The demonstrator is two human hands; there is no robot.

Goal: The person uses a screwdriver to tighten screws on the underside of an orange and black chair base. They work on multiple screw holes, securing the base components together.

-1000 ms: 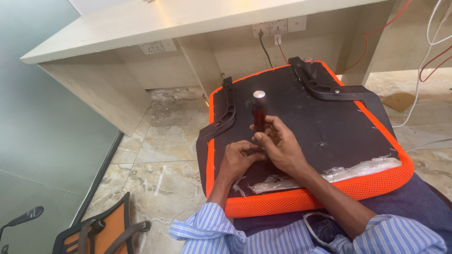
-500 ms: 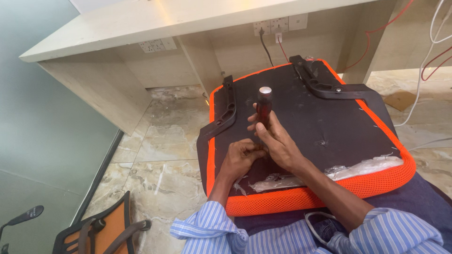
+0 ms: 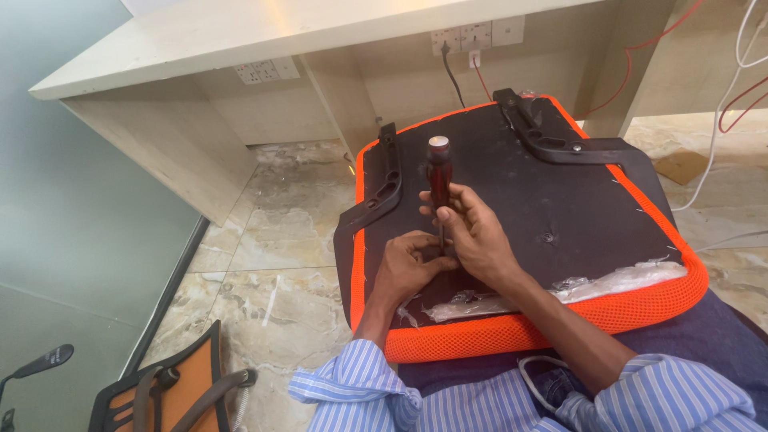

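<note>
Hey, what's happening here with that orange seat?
A person holds an upturned orange chair seat on their lap. The right hand grips a dark red-handled screwdriver upright, tip down on the black underside. The left hand steadies things at the tip. Two black brackets are already on the seat.

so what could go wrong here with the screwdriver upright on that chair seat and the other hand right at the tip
The left hand has its fingers right at the tip of the screwdriver; if the blade slips, it could jab them. The right hand grips only the lower handle, so the tall tool may tilt and slip off. The upturned chair seat rests on the person's lap, not on a firm surface, so downward pressure might shift it.
</note>
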